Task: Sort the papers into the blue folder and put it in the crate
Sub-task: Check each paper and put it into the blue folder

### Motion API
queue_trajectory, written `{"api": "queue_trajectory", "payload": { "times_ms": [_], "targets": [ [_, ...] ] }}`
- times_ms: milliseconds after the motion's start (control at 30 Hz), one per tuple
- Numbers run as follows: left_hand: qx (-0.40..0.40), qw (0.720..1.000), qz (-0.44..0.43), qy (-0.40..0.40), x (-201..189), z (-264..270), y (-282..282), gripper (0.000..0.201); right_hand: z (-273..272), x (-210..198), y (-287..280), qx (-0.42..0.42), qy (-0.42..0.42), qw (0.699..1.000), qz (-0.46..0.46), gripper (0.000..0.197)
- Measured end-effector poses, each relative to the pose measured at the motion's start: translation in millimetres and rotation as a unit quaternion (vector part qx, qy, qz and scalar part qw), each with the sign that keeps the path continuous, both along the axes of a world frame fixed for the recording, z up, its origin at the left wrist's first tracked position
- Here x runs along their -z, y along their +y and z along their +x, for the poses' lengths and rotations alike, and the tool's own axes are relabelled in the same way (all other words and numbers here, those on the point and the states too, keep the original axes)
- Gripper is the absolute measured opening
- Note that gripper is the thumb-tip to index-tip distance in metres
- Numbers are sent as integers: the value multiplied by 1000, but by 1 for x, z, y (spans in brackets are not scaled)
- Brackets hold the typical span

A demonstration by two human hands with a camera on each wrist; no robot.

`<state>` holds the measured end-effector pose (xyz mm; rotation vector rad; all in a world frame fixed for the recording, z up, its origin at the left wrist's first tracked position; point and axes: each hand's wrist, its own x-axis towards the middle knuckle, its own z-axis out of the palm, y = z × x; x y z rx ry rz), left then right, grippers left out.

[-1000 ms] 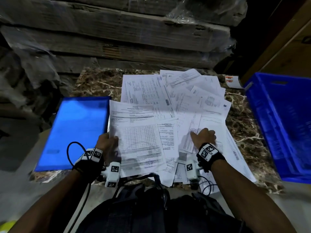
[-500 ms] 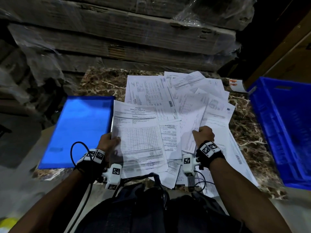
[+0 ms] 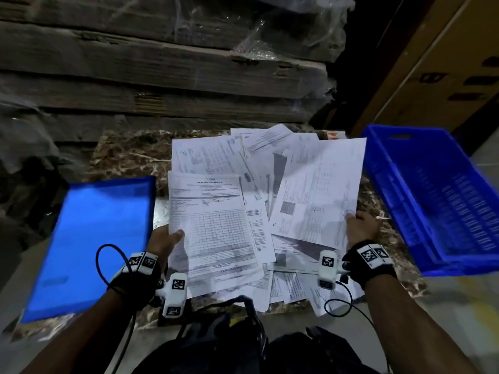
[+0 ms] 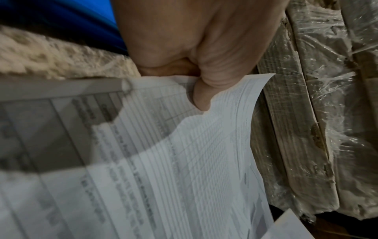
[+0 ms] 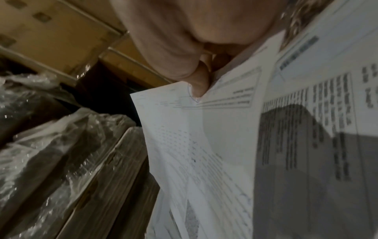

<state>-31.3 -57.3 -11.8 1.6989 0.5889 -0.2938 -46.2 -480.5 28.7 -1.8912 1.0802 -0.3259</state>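
while the person's dark lap filled the bottom of the head view, the left hand (image 3: 164, 242) pinched the near left edge of a printed invoice sheet (image 3: 213, 225), thumb on top and fingers beneath. the left wrist view showed what the head view could not: the thumb (image 4: 201, 97) pressed down over the paper's edge, and the sheet curling up at its far corner. the right hand (image 3: 360, 232) gripped a second sheet (image 3: 318, 190) by its near right corner, raised and tilted off the heap; the right wrist view showed its thumb (image 5: 197, 87) on the printed face with the other fingers tucked behind, mostly hidden. both views from the wrists were blurred, so the print could not be read.

beneath and between the hands lay the loose papers (image 3: 286, 287), overlapping in a spread heap on a brown marbled tabletop (image 3: 127, 155), some hanging over its near edge. the blue folder (image 3: 94, 238) lay closed and flat just left of the heap, beside the left hand, partly over the table's left edge. the blue crate (image 3: 437, 201) stood to the right of the papers, near the right hand; its slatted inside showed only in the head view. farther back rose a stack of flat cardboard packs wrapped in plastic film (image 3: 167, 66), and cardboard boxes (image 3: 442, 71) stood behind the crate.
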Motion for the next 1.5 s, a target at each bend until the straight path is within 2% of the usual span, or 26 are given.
{"api": "queue_trajectory", "payload": {
  "times_ms": [167,300,433,533,633,733,867,1000,1100,1167,1233,1300,1333,1433,1500],
  "targets": [
    [37,999,-1,-5,4,8,-2,27,-11,-10,-17,48,-66,996,27,19],
    [97,995,24,-6,8,16,-4,28,-18,-15,-16,26,-97,994,47,9],
    [139,988,70,-12,0,18,-13,21,-24,-18,2,-84,-91,989,86,10],
    [180,977,108,-32,1,22,-12,23,-27,-12,17,-178,-58,977,102,11],
    [182,979,87,-35,4,26,-8,26,-30,-1,31,-254,-44,961,104,21],
    [151,987,38,-36,-1,24,-6,21,-28,9,46,-323,2,939,120,18],
    [139,990,6,-38,-16,19,-5,26,-18,9,61,-413,48,908,53,14],
    [213,976,24,-42,-26,16,-2,50,1,2,69,-484,88,870,-22,25],
    [244,968,32,-54,-35,13,-8,44,14,-3,81,-543,98,832,-53,15],
    [228,972,29,-58,-32,13,-9,40,20,-3,85,-554,96,825,-65,12],
    [188,980,30,-56,-29,14,-6,28,23,-4,83,-551,111,824,-76,14],
    [149,988,14,-47,-25,17,0,29,24,-6,74,-551,142,818,-80,19],
    [132,990,6,-41,-23,18,4,32,23,-8,68,-541,154,825,-58,21],
    [82,996,-30,-23,-17,17,11,30,15,-10,53,-432,107,889,104,25],
    [45,995,-85,-17,-16,15,11,27,7,-6,51,-344,56,913,213,16]
  ]
}}
